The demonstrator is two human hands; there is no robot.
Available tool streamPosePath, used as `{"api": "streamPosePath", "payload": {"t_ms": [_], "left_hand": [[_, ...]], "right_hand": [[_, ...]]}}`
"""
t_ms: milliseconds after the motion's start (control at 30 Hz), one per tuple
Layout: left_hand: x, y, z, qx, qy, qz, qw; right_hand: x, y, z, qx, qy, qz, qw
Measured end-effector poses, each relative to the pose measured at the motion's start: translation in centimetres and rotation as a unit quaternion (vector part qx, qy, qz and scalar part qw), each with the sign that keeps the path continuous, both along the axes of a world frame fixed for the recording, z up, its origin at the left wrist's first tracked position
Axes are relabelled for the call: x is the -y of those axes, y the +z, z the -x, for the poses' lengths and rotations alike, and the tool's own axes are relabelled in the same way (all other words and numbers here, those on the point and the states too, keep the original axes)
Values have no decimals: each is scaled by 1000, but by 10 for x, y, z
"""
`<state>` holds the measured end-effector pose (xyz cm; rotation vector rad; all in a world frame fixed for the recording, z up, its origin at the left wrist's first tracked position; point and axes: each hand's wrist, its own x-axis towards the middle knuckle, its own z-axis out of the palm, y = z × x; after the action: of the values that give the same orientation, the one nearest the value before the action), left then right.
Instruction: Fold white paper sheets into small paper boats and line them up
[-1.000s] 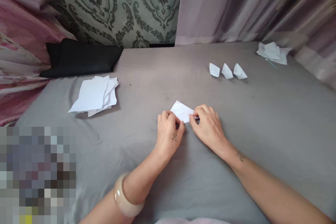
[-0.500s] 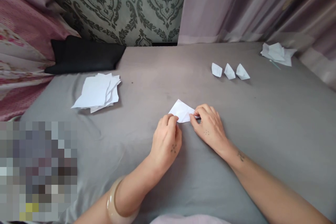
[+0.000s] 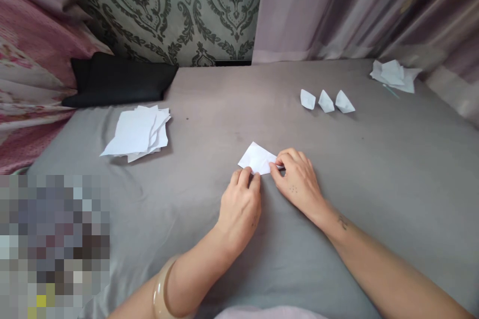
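Observation:
A folded piece of white paper (image 3: 255,157) lies on the grey cloth in front of me, one corner pointing away. My right hand (image 3: 297,177) pinches its right corner between thumb and forefinger. At the near edge of the paper, my left hand (image 3: 239,204) has its fingers bent and its fingertips on the fold; the palm side is hidden. A pale bangle (image 3: 161,289) circles my left forearm.
To the left lies a stack of white paper sheets (image 3: 134,132), with a folded black cloth (image 3: 123,81) behind it. Several small folded paper shapes (image 3: 326,101) stand in a row at the back right. Farther right is a pile of white paper (image 3: 394,75). Curtains hang behind.
My left hand has turned and its fingers have shifted along the paper's near edge, uncovering the left corner. My right hand keeps its pinch on the right corner.

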<state>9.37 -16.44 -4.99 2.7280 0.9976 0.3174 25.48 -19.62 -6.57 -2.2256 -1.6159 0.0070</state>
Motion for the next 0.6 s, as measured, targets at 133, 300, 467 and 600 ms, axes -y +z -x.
{"api": "streamPosePath", "payload": {"t_ms": [133, 300, 467, 600], "left_hand": [[0, 0, 0, -16, -13, -21, 1000], [-2, 1, -1, -40, -34, -61, 997], [-6, 1, -1, -63, -74, -95, 991], [-8, -1, 0, -65, -110, -97, 987]], "right_hand": [[0, 1, 0, -1, 0, 7, 1000], [0, 1, 0, -1, -1, 12, 1000], [4, 0, -2, -3, 5, 3, 1000], [6, -1, -9, 12, -1, 13, 1000]]}}
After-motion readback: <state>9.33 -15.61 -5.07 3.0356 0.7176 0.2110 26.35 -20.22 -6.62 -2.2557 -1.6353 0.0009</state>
